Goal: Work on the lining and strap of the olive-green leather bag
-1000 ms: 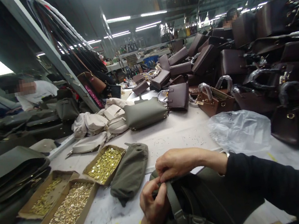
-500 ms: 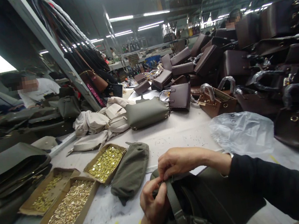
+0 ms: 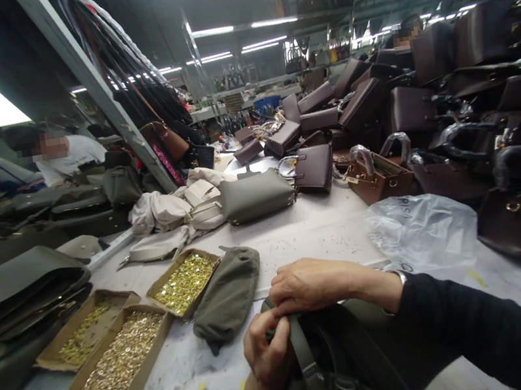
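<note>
Both hands, left hand (image 3: 267,359) and right hand (image 3: 311,284), fingers clamped on olive bag (image 3: 360,357) top edge by its handle (image 3: 307,362); fitting unfinished, brass hardware trays (image 3: 119,365) near on desk (image 3: 306,230).

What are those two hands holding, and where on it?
Both the left hand and right hand pinch the olive green handbag at its top edge, beside the handle.

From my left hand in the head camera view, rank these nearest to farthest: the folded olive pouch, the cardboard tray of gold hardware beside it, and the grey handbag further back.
From the left hand:
1. Folded olive pouch, just up and left on the table.
2. Cardboard tray of gold hardware, left of the pouch.
3. Grey handbag, well back, mid-table.
</note>
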A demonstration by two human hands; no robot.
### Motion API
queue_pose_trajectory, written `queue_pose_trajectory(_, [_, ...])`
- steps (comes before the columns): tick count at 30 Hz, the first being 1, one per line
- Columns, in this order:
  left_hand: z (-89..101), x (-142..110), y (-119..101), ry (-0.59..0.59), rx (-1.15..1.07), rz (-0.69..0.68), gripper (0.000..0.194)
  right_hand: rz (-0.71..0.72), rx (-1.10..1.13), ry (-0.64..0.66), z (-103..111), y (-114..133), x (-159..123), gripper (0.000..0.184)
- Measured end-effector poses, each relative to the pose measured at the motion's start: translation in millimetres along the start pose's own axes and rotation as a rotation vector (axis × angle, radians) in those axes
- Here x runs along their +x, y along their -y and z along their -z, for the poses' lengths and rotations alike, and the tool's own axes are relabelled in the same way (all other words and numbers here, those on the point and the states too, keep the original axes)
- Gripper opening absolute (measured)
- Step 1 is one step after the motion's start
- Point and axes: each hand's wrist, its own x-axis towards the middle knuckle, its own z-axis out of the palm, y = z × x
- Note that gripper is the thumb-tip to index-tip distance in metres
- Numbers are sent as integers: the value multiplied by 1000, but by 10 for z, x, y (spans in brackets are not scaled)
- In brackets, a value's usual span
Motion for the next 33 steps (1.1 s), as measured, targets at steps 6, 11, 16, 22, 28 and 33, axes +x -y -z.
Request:
queue_pose_trajectory(6, [4, -54, 11, -7, -34, 26, 22, -103, -1, 87, 26, 29, 74, 24])
queue_pose_trajectory(11, [-3, -90, 21, -21, -56, 46, 25, -149, -21, 50, -76, 14, 80, 33])
queue_pose_trajectory(16, [3, -25, 20, -36, -53, 65, 21, -343, -131, -112, -3, 189, -111, 34])
queue_pose_trajectory(22, [15, 69, 31, -31, -165, 134, 27, -290, 76, -134, -121, 796, -716, 29])
queue_pose_trajectory(28, [8, 340, 12, 88, -259, 378, 32, -419, -73, -287, -613, 1014, -983, 71])
queue_pose_trajectory(33, [171, 551, 187, 270, -224, 612, 33, -397, -35, -247, -335, 970, -1030, 43])
